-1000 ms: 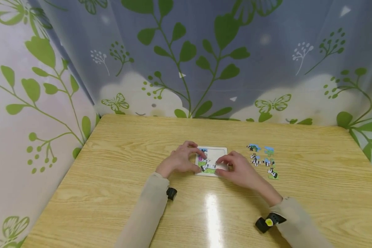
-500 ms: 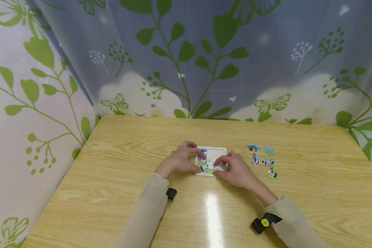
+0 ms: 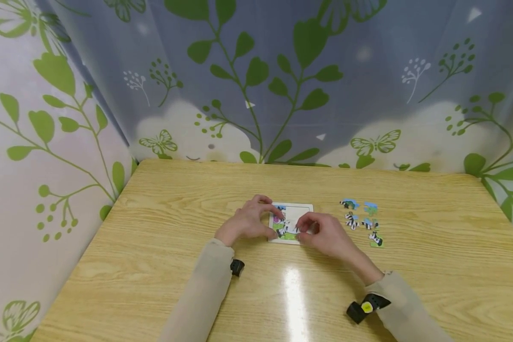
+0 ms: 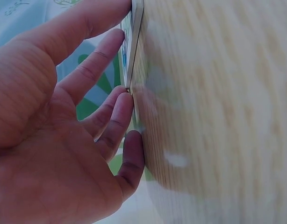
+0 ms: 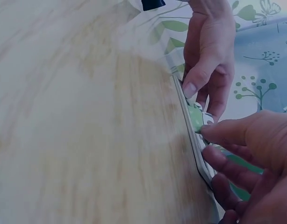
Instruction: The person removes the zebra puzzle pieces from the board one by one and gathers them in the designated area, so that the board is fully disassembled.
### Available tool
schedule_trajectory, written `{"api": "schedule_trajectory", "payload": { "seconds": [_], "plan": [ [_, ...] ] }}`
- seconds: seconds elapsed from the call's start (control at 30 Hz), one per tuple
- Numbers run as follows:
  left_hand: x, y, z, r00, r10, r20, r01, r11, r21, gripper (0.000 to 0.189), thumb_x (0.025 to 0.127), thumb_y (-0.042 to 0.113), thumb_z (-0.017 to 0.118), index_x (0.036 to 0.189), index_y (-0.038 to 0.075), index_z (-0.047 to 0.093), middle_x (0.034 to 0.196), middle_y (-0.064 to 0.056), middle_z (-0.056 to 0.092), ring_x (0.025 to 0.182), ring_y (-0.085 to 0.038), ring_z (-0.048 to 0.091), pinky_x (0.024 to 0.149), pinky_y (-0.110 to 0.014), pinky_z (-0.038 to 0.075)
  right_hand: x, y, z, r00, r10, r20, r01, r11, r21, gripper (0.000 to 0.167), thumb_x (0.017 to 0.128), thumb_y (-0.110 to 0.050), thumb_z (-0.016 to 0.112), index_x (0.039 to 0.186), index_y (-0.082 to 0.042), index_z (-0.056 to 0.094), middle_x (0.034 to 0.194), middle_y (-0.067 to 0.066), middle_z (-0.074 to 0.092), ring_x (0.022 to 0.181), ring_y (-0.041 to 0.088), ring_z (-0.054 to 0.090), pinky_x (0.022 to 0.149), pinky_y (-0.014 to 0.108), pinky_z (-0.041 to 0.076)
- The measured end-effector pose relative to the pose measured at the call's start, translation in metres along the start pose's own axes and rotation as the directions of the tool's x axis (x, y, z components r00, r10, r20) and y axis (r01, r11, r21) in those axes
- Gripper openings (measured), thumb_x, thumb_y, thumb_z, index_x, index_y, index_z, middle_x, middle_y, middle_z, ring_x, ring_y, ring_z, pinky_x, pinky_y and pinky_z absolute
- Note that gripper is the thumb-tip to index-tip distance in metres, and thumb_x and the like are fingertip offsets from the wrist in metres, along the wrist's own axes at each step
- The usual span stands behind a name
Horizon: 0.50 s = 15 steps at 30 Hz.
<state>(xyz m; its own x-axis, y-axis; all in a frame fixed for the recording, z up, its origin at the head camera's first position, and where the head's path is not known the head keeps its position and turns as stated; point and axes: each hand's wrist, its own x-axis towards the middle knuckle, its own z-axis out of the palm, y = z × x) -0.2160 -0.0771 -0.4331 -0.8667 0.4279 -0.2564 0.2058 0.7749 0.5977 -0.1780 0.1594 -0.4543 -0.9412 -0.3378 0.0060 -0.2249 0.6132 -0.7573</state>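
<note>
A small white-framed jigsaw puzzle tray lies on the table with zebra, green and blue pieces along its left and lower parts; its upper right shows bare backing. My left hand rests over the tray's left side, thumb low and index finger reaching onto the pieces, the other fingers spread at the edge. My right hand is at the tray's lower right, thumb and index finger pinching a puzzle piece with green on it, mostly hidden by the fingers. In the left wrist view the tray edge meets the left fingertips.
Several loose puzzle pieces lie right of the tray, among them a zebra-head piece and a blue-green piece. The wooden table ends at a leaf-patterned curtain behind and on the left.
My right hand shifted slightly left over the tray, then its fingers drew back a little and curled more. The white-and-green area beside its fingertips shows more plainly. My left hand stays put.
</note>
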Motion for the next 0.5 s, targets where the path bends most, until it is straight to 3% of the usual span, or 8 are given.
{"api": "schedule_trajectory", "payload": {
  "seconds": [0.3,0.5],
  "plan": [
    [0.001,0.000,0.000,1.000,-0.006,0.007,0.006,1.000,0.008,0.039,0.082,0.028,0.084,0.119,0.036,0.071,0.158,0.000,0.037,0.148,-0.032,0.035,0.117,-0.068,0.025,-0.002,0.007,-0.010,0.998,0.060,0.012,-0.061,0.992,0.113,0.010,0.091,-0.013,0.075,0.101,-0.012,0.072,0.091,0.004,0.074,0.079,0.016,0.062,0.068,0.025,0.048],
    [0.001,-0.001,0.001,1.000,-0.003,0.008,0.003,1.000,0.006,0.039,0.082,0.028,0.084,0.118,0.036,0.071,0.159,0.001,0.036,0.148,-0.032,0.034,0.117,-0.068,0.024,-0.011,0.012,-0.027,0.997,0.070,0.030,-0.073,0.989,0.128,0.014,0.093,-0.016,0.074,0.105,-0.009,0.073,0.093,0.007,0.073,0.077,0.016,0.062,0.064,0.025,0.049]
  ]
}}
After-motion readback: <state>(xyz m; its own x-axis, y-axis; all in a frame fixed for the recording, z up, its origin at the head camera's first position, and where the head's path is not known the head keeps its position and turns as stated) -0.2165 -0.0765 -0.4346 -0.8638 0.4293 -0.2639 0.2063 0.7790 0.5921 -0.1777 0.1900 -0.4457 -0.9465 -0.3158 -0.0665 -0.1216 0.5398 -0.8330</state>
